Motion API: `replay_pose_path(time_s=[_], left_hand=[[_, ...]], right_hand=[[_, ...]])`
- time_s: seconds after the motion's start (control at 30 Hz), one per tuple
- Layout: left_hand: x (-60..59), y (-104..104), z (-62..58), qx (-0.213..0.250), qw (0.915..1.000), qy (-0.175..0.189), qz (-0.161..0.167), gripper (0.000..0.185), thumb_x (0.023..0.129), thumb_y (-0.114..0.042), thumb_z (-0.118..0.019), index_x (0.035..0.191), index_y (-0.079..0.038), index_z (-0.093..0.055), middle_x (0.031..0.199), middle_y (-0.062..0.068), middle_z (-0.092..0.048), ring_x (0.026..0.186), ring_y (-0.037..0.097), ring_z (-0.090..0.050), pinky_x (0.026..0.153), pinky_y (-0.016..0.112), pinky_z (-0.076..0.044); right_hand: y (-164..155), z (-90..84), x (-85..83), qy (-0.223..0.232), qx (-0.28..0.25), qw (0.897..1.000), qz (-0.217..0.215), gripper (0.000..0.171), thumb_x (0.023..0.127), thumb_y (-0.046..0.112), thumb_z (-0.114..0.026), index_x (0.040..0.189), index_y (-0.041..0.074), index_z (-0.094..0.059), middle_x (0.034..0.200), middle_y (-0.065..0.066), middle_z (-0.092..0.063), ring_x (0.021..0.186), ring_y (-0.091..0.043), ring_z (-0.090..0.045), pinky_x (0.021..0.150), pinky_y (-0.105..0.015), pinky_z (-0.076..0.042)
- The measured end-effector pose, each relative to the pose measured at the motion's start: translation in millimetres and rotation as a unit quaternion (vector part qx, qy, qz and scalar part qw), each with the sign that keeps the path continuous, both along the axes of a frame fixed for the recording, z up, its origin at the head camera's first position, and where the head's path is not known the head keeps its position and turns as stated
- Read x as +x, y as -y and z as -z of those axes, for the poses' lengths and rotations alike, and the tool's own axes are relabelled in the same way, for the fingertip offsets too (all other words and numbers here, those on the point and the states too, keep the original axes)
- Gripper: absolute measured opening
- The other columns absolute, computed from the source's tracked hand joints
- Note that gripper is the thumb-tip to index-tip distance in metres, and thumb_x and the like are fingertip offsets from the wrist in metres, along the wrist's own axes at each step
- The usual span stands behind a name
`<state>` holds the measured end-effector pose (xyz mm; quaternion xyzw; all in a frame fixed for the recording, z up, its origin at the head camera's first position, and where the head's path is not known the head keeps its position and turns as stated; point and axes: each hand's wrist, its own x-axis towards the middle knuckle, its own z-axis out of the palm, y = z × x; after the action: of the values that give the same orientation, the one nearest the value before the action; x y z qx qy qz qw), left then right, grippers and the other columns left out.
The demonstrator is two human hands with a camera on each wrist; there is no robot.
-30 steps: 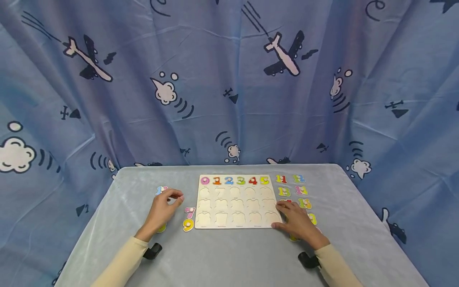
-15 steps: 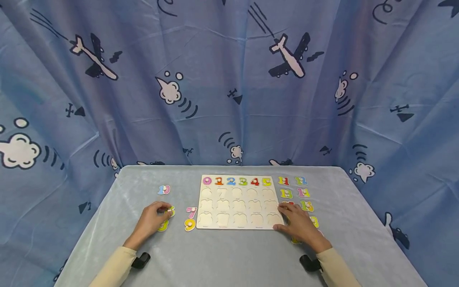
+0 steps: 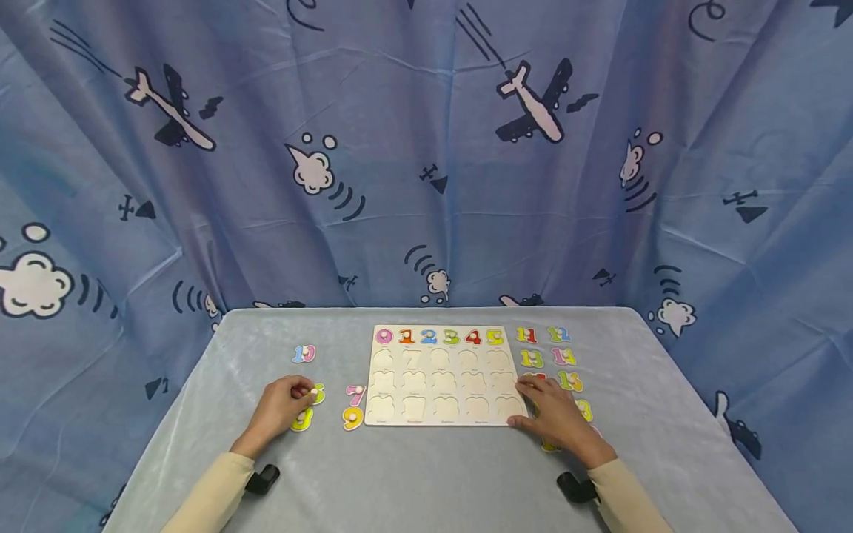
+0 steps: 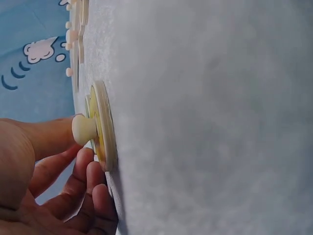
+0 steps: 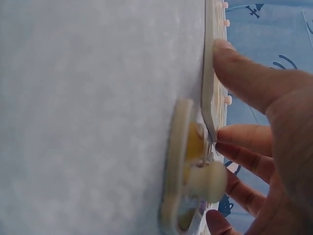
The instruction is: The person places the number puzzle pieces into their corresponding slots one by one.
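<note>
- Your left hand [image 3: 278,409] is pinching the little peg knob [image 4: 84,129] on a yellow number piece [image 3: 317,394], lying flat on the table [image 3: 426,481] just left of the puzzle board [image 3: 443,376].
- Looks like light, stiff wood; I'd lift by that knob, not the thin edge.
- Your right hand [image 3: 556,416] lies open, fingers steadying the board's right edge.

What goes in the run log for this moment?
left hand: fingers pinch yellow number piece by knob | right hand: steadies puzzle board corner | table: loose pieces both sides
</note>
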<state>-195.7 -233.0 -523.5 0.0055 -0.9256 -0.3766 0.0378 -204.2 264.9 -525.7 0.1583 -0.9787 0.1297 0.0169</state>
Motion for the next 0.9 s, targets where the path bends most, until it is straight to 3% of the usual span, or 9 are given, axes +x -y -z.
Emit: replay_pose_path(time_s=[0.17,0.3,0.47,0.77,0.9], left_hand=[[-1.9,-3,-1.8,-0.001,1.0,-0.007,0.001,0.009,0.086,-0.01,-0.074,0.093,-0.006,-0.071,0.081,0.002,-0.064,0.072,0.01,-0.055,0.064,0.02,-0.045],[-8.6,-14,-11.4,0.0,0.9995,-0.031,0.009,0.009,0.086,-0.013,-0.075,0.093,-0.008,-0.071,0.081,0.001,-0.065,0.075,0.01,-0.056,0.068,0.022,-0.044],[-23.3,-37,-20.6,0.015,0.9977,-0.059,0.028,0.008,0.085,-0.015,-0.076,0.09,-0.01,-0.072,0.08,0.001,-0.067,0.078,0.012,-0.058,0.072,0.025,-0.045],[-57.4,-73,-13.2,0.03,0.9947,-0.083,0.051,0.008,0.081,-0.008,-0.076,0.085,-0.006,-0.07,0.075,0.001,-0.064,0.069,0.01,-0.055,0.066,0.023,-0.045],[-70.7,-85,-12.3,0.025,0.9968,-0.055,0.053,0.009,0.081,-0.009,-0.078,0.086,-0.006,-0.071,0.076,0.002,-0.065,0.07,0.01,-0.055,0.065,0.022,-0.045]], right_hand=[[1,0.1,0.6,0.003,-0.001,1.0,0.0,0.077,0.074,0.053,-0.079,0.132,0.005,-0.062,0.138,-0.011,-0.056,0.124,-0.039,-0.049,0.096,-0.062,-0.041],[1,0.6,0.1,0.006,-0.002,1.0,0.003,0.078,0.073,0.052,-0.08,0.132,0.005,-0.061,0.139,-0.011,-0.056,0.125,-0.04,-0.049,0.098,-0.063,-0.04],[0,1.4,-0.3,0.005,-0.005,1.0,0.006,0.078,0.073,0.051,-0.081,0.132,0.005,-0.061,0.139,-0.011,-0.056,0.126,-0.04,-0.048,0.099,-0.064,-0.039],[1,-1.1,0.6,0.018,0.0,1.0,0.01,0.079,0.074,0.052,-0.079,0.134,0.005,-0.06,0.141,-0.012,-0.054,0.128,-0.041,-0.046,0.102,-0.065,-0.037],[2,-2.4,1.1,0.021,-0.002,1.0,0.012,0.079,0.074,0.052,-0.079,0.135,0.005,-0.059,0.141,-0.012,-0.054,0.129,-0.041,-0.045,0.103,-0.065,-0.036]])
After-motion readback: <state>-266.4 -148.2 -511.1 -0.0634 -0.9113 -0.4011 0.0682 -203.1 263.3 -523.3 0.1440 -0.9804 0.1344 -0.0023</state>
